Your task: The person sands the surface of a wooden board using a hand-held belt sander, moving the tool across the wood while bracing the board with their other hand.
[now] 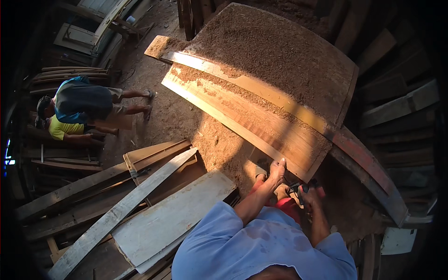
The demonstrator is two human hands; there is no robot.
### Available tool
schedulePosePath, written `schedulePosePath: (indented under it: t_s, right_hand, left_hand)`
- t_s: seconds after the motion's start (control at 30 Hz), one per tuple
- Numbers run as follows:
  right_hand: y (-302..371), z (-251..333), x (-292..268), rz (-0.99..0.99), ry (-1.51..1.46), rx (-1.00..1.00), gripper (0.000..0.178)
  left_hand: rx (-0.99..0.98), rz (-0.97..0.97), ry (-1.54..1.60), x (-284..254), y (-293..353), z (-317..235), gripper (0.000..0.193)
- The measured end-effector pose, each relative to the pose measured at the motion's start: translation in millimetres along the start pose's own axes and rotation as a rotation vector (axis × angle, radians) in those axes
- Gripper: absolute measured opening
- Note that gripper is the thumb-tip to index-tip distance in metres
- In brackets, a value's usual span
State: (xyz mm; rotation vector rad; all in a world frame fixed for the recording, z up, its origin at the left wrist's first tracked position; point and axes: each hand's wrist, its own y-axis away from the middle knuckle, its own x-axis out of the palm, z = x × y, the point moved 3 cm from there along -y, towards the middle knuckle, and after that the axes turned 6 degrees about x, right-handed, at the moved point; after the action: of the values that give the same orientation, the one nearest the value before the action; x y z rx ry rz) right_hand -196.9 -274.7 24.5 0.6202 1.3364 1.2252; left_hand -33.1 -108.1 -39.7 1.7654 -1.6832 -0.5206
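Note:
A wide wooden board (242, 116), strewn with shavings, lies in front of me on a work surface. At its near edge is my left hand (277, 173), its thumb up against the wood and its fingers partly hidden, apparently closed on that edge. My right hand (311, 198) is lower and to the right, just off the board's near corner. It is closed round a dark tool (301, 190) with a black handle; shadow hides its exact kind. Beside that hand shows a small dark red part (320, 192). A long yellow and red straight beam (298, 112) crosses the board's far side.
Beyond the beam a broad panel (275, 51) is heaped with sawdust. Stacked planks (112, 186) and a pale flat board (172, 217) lie at my left. More timber (401, 107) leans at the right. Two people (84, 105) are at far left.

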Motion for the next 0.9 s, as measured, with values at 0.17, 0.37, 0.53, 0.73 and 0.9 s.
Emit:
schedulePosePath:
  t_s: [0.17,0.37,0.53,0.73,0.9]
  right_hand:
    - [24,31,-5,-0.007,0.008,0.107,0.057]
    - [-3,26,9,-0.016,-0.021,0.049,0.053]
    - [8,45,17,-0.098,-0.063,-0.115,0.055]
    - [-54,-33,38,-0.211,-0.108,-0.188,0.054]
    - [-28,-58,21,-0.172,-0.412,-0.097,0.042]
  left_hand:
    - [-0.079,0.065,-0.215,7,9,-4,0.039]
    - [-0.050,0.293,-0.383,-4,-3,-6,0.045]
    - [-0.103,0.381,-0.422,-19,-8,-12,0.041]
    - [-0.177,1.054,-0.782,-24,1,-68,0.029]
    - [1.042,0.610,-1.087,76,6,-172,0.032]
